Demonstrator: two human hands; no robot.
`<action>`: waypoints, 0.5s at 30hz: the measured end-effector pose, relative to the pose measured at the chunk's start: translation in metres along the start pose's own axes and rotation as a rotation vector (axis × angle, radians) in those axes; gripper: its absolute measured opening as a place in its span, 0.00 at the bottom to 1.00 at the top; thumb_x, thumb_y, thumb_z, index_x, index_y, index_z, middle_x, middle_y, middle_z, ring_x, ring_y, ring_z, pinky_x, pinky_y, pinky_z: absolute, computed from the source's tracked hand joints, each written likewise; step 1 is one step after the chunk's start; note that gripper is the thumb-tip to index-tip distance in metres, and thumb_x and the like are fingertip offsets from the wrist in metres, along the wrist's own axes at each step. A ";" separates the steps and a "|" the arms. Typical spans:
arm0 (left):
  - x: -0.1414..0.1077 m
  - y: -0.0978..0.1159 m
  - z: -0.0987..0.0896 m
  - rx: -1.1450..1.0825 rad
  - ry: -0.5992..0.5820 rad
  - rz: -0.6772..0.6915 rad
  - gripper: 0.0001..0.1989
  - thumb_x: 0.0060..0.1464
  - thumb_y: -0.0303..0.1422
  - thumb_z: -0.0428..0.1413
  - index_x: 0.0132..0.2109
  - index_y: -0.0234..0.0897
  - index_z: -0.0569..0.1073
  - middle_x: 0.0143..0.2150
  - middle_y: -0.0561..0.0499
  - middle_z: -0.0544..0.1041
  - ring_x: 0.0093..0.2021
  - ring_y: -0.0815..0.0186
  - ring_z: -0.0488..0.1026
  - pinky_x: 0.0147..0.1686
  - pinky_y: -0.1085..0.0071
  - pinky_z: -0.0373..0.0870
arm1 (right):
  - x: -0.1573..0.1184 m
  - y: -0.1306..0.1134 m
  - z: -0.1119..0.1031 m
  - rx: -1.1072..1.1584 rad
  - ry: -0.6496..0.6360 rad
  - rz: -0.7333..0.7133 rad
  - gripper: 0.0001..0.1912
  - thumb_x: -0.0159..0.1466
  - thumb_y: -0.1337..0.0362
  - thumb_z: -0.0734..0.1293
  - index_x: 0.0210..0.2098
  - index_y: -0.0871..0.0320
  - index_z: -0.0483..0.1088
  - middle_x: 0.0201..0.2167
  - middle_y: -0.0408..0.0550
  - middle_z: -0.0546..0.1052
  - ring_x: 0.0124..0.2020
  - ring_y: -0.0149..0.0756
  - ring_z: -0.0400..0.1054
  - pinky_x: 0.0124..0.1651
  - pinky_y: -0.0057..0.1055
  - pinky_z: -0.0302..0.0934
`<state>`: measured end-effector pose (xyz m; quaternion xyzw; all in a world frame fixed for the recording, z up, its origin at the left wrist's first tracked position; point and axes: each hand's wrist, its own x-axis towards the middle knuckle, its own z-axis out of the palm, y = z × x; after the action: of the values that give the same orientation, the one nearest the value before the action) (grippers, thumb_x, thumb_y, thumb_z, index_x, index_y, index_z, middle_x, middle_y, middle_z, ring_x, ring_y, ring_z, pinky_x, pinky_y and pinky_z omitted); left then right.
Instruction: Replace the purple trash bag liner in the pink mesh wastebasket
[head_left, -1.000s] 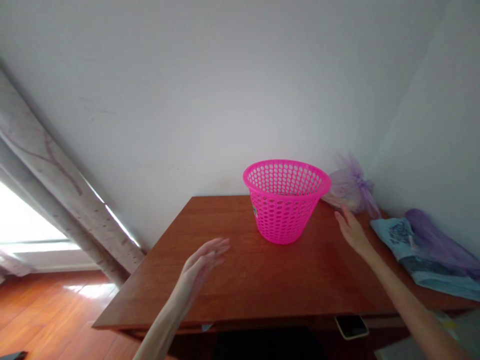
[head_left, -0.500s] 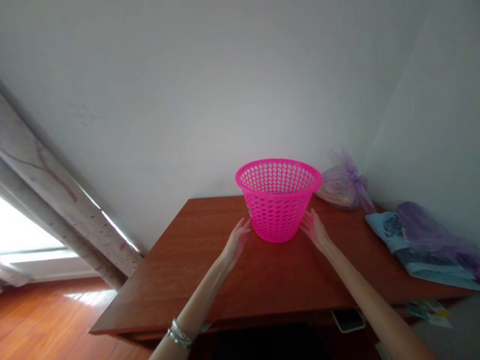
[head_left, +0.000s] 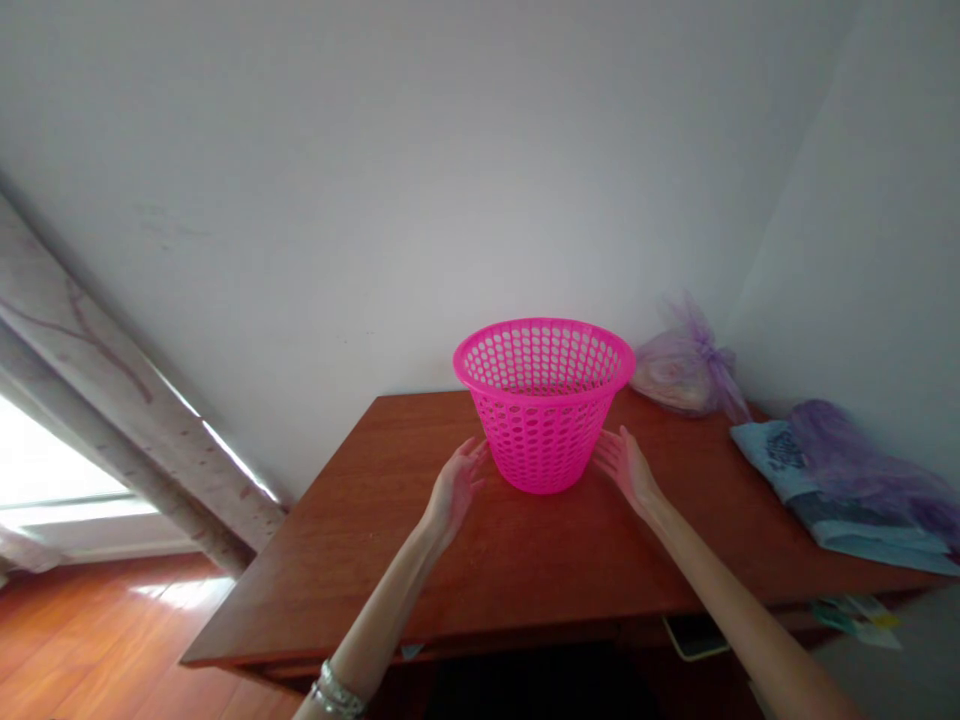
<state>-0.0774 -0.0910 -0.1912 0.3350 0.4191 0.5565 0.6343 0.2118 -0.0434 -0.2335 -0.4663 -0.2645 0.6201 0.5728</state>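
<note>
A bright pink plastic basket (head_left: 546, 440) with holes in its walls stands upright on the brown wooden desk (head_left: 375, 500), near the wall. My left hand (head_left: 454, 485) is at its lower left side, fingers stretched toward the wall of the basket. At the lower right side is my right hand (head_left: 625, 466), its fingers extended and their tips partly behind the basket. Both hands are open, with the basket between them; whether every fingertip touches it I cannot tell.
A tied purple mesh bag (head_left: 682, 370) sits behind the basket to the right. Folded blue cloth (head_left: 832, 500) with purple mesh fabric (head_left: 862, 460) on it lies at the desk's right side. A phone (head_left: 697, 635) shows below the front edge. Curtains (head_left: 112, 370) hang at the left.
The basket has shifted a little left and slightly nearer to me. My left hand has moved left and down with it; my right hand has moved only slightly.
</note>
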 end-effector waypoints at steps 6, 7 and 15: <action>0.007 -0.004 -0.011 -0.062 0.040 0.028 0.24 0.54 0.37 0.51 0.58 0.38 0.64 0.63 0.39 0.66 0.63 0.51 0.62 0.53 0.55 0.62 | -0.010 0.003 -0.004 -0.002 -0.014 -0.003 0.23 0.67 0.48 0.53 0.42 0.56 0.72 0.51 0.52 0.74 0.52 0.40 0.69 0.58 0.37 0.60; 0.008 -0.004 -0.013 -0.073 0.044 0.038 0.25 0.54 0.37 0.52 0.59 0.37 0.63 0.63 0.38 0.66 0.62 0.51 0.62 0.52 0.55 0.62 | -0.011 0.004 -0.005 -0.007 -0.018 -0.004 0.23 0.67 0.48 0.53 0.42 0.56 0.72 0.50 0.52 0.75 0.51 0.40 0.70 0.58 0.37 0.60; 0.011 -0.001 -0.017 -0.094 0.075 0.067 0.27 0.56 0.40 0.52 0.60 0.37 0.61 0.59 0.38 0.70 0.55 0.53 0.69 0.46 0.58 0.66 | -0.017 0.008 -0.010 -0.008 -0.024 -0.009 0.23 0.68 0.50 0.52 0.44 0.59 0.69 0.44 0.55 0.78 0.46 0.39 0.73 0.58 0.37 0.59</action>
<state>-0.0918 -0.0810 -0.2009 0.2976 0.4045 0.6086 0.6143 0.2151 -0.0631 -0.2401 -0.4601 -0.2758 0.6220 0.5704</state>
